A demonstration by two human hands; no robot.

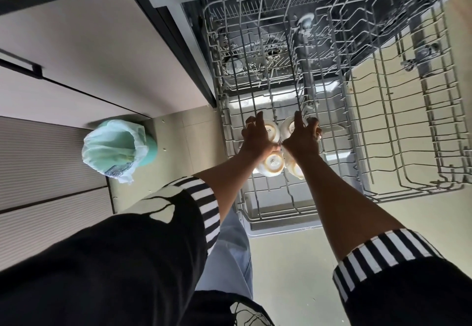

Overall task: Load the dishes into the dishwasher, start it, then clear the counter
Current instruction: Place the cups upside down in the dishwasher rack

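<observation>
Bowls gripped in rack, one per hand

Left hand (pixel 256 137) cupped over far-left bowl (pixel 271 129), fingers curled down round the upturned base, index stretched straighter across the top. Right hand (pixel 302 139) likewise on far-right bowl (pixel 289 126): index straight out, other fingers curled round the bowl's right side. Thumbs hidden under both palms, so grip pressure impossible to tell.

Both gripped bowls white, upside down, side by side, touching or nearly so. Two more white bowls just nearer the body: near-left bowl (pixel 272 164) under the left wrist, upside down with foot ring showing; near-right bowl (pixel 295 169) mostly hidden by the right forearm.

All four in grey wire rack (pixel 229 131), pulled out over open dishwasher door (pixel 281 229). Second rack (pixel 413 126) also pulled out, higher and off to the right.

Black sleeves with striped cuffs (pixel 204 205) pushed back on both forearms.

Green bin (pixel 149 154) with pale bag liner on floor (pixel 178 146), left of the door, beside light cabinet fronts (pixel 102 57).
</observation>
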